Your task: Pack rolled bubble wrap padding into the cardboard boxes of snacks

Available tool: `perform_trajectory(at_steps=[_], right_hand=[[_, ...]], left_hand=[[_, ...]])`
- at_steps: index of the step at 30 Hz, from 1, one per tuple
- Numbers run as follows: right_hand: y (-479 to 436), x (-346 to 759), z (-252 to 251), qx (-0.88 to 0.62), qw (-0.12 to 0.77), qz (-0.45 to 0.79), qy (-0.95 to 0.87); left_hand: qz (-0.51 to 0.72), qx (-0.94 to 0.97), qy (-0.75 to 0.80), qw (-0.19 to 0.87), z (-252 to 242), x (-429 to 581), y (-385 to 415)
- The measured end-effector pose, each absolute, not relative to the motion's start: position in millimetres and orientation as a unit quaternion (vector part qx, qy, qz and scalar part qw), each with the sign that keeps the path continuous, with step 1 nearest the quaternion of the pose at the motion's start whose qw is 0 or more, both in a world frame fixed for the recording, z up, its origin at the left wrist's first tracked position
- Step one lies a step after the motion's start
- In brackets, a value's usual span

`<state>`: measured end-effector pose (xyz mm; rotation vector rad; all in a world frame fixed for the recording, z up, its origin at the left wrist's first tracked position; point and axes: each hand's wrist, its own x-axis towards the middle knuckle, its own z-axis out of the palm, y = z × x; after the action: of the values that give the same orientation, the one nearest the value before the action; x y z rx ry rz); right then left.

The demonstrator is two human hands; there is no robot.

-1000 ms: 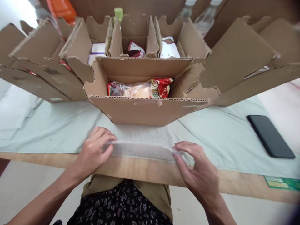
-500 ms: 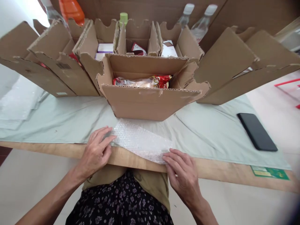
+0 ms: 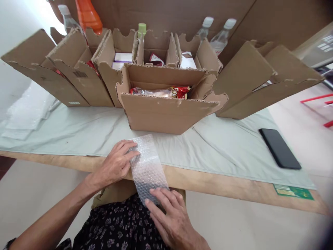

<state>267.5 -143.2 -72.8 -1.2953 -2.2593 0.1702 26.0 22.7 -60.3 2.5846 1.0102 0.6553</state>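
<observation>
A strip of bubble wrap (image 3: 149, 163) runs from the cloth-covered table over its wooden front edge. My left hand (image 3: 119, 159) grips its upper left side, with the fingertips on the plastic. The lower end hangs past the table edge above my lap, and my right hand (image 3: 170, 211) holds it there with thumb and fingers. What lies under the fingertips is hidden. Just beyond the strip stands an open cardboard box (image 3: 170, 116), in which a red and clear plastic packet (image 3: 179, 92) shows.
Behind stand several open cardboard boxes (image 3: 102, 81) and bottles, one an orange bottle (image 3: 90, 19). More bubble wrap sheets (image 3: 26, 111) lie at the left. A black phone (image 3: 279, 147) rests on the cloth at the right, with a green card (image 3: 293, 191) on the wooden edge.
The bubble wrap has turned from lying slantwise along the table edge to pointing toward my body. My right hand has moved left and nearer to me with its end. My left hand has shifted slightly right.
</observation>
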Motion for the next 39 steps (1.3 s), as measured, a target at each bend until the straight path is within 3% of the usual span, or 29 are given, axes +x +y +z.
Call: perform_trajectory(at_steps=[5, 11, 17, 20, 25, 28, 33, 39], right_hand=[[-130.3, 288.2, -85.3, -0.479, 0.202, -0.016, -0.854], [-127.9, 283.4, -93.4, -0.485, 0.293, -0.047, -0.823], [-136.0, 276.7, -76.2, -0.47, 0.349, 0.028, -0.81], [-124.4, 274.3, -67.8, -0.485, 0.369, 0.1, -0.787], [-96.4, 268.6, -63.2, -0.571, 0.333, 0.148, -0.735], [-87.8, 266.4, -62.5, -0.584, 0.317, 0.131, -0.736], [-99.4, 270.2, -53.8, -0.569, 0.349, -0.009, -0.745], [-109.3, 270.8, -53.4, -0.476, 0.265, 0.031, -0.838]], left_hand=[[0.23, 0.886, 0.363, 0.175, -53.1, 19.6, 18.0], [0.192, 0.917, 0.325, 0.131, -59.9, 46.6, 17.9], [0.191, 0.936, 0.262, 0.137, -65.8, 68.2, 38.1], [0.238, 0.907, 0.29, 0.193, -57.4, 58.7, 28.7], [0.301, 0.81, 0.331, 0.379, -38.9, 35.6, -15.4], [0.317, 0.815, 0.365, 0.32, -44.7, 41.0, -35.6], [0.295, 0.843, 0.405, 0.197, -63.0, 60.6, -36.1], [0.3, 0.85, 0.391, 0.186, -57.3, 52.3, -30.4]])
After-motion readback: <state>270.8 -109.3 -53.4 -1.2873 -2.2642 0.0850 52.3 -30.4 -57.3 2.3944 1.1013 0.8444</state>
